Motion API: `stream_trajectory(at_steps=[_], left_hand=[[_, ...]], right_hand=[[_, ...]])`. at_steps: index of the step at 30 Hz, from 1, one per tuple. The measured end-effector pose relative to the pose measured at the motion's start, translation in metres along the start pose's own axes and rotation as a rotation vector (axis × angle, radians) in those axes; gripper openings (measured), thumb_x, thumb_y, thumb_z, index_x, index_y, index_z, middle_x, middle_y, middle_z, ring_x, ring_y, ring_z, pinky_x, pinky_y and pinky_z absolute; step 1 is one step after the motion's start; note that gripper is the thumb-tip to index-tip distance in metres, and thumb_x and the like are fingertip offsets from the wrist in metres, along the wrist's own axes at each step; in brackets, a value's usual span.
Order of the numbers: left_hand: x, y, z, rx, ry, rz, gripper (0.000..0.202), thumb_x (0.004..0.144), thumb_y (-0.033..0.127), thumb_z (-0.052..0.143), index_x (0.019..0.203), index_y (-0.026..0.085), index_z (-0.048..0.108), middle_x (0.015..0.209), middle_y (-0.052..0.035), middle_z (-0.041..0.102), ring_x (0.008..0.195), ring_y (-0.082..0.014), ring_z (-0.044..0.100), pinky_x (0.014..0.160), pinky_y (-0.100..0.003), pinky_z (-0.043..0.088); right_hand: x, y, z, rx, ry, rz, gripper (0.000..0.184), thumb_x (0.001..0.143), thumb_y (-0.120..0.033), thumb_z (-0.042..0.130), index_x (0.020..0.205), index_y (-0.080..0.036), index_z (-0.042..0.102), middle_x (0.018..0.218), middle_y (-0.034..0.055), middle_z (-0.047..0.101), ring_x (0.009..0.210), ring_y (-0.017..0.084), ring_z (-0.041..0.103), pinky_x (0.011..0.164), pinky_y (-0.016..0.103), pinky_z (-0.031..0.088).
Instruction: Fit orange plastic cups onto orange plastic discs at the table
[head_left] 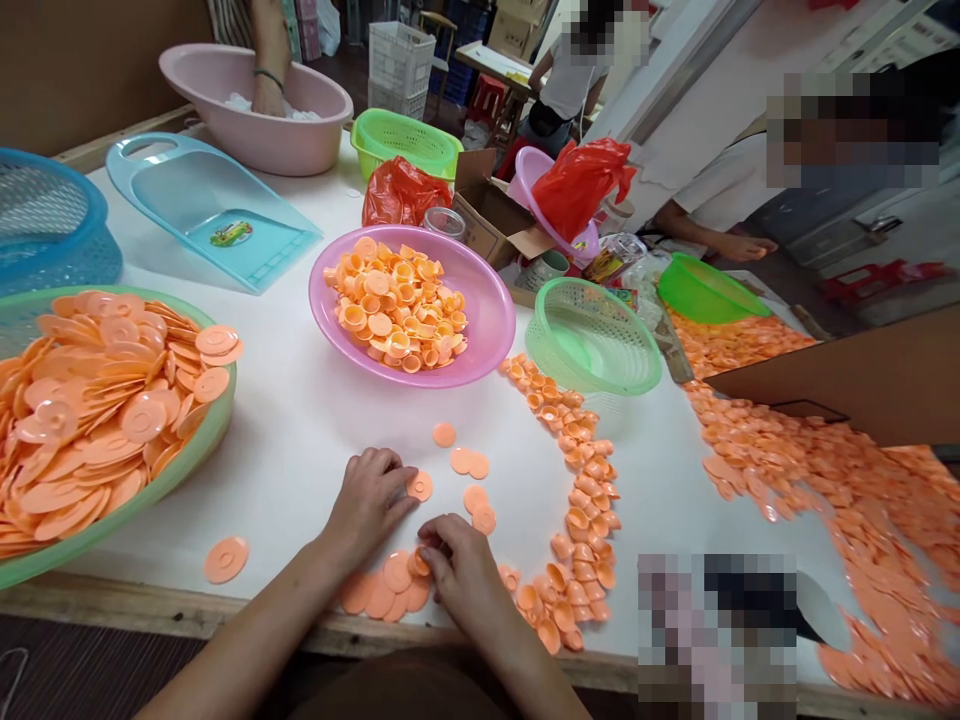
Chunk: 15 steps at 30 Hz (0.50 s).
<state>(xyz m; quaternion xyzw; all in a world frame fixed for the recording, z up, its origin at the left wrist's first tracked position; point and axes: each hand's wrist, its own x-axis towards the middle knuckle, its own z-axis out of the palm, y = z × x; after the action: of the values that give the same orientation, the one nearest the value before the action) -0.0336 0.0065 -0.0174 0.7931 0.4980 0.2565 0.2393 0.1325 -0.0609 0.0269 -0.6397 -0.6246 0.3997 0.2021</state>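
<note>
My left hand [369,505] rests on the white table [300,430], fingers curled, with its fingertips on a small orange plastic disc [420,486]. My right hand [459,570] lies just beside it, fingers pinched on a small orange cap [418,563] over a cluster of flat discs [386,592]. A few loose discs [471,480] lie just beyond my hands. A curved row of orange caps [581,500] runs along my right. A pink bowl [491,310] filled with caps stands ahead.
A green basin [202,435] heaped with large orange discs sits at left, an empty green basket [592,340] at right, a big spread of caps [825,470] far right. Blue dustpan [210,205], pink tub [255,110], other people's arms beyond.
</note>
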Motion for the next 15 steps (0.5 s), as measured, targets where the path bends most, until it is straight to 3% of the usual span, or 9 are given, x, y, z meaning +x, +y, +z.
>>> stream_trajectory(at_steps=[3, 6, 11, 15], left_hand=[[0.0, 0.001, 0.0, -0.01, -0.002, -0.006, 0.019, 0.082, 0.026, 0.063, 0.101, 0.026, 0.068, 0.094, -0.0036, 0.058, 0.091, -0.0204, 0.05, 0.081, -0.038, 0.036], [0.0, 0.003, -0.002, -0.012, -0.013, -0.024, 0.019, 0.083, 0.024, 0.063, 0.101, 0.026, 0.068, 0.094, -0.003, 0.057, 0.09, -0.0196, 0.05, 0.081, -0.038, 0.036], [0.0, 0.003, -0.004, -0.014, -0.025, -0.003, 0.019, 0.083, 0.026, 0.064, 0.102, 0.026, 0.068, 0.096, -0.0038, 0.057, 0.09, -0.0202, 0.05, 0.081, -0.038, 0.037], [0.0, 0.002, -0.002, -0.017, -0.016, 0.005, 0.02, 0.087, 0.034, 0.062, 0.103, 0.026, 0.069, 0.095, -0.0047, 0.058, 0.089, -0.0202, 0.05, 0.079, -0.037, 0.037]], right_hand=[[-0.006, 0.001, 0.002, 0.051, -0.058, -0.002, 0.03, 0.068, 0.0, 0.049, 0.084, -0.02, 0.066, 0.081, 0.0018, 0.063, 0.077, 0.016, 0.06, 0.069, 0.025, 0.046], [-0.005, -0.001, 0.003, 0.075, -0.047, -0.028, 0.026, 0.065, -0.001, 0.049, 0.075, -0.02, 0.065, 0.077, 0.0005, 0.062, 0.073, 0.014, 0.058, 0.067, 0.024, 0.044], [0.027, -0.001, -0.008, 0.196, 0.141, 0.098, 0.011, 0.077, -0.017, 0.053, 0.075, -0.02, 0.064, 0.061, -0.0019, 0.062, 0.058, 0.014, 0.056, 0.058, 0.025, 0.044], [0.059, -0.002, -0.011, 0.204, 0.226, 0.185, 0.009, 0.073, -0.021, 0.056, 0.064, -0.02, 0.057, 0.051, -0.0042, 0.056, 0.05, 0.013, 0.052, 0.052, 0.024, 0.041]])
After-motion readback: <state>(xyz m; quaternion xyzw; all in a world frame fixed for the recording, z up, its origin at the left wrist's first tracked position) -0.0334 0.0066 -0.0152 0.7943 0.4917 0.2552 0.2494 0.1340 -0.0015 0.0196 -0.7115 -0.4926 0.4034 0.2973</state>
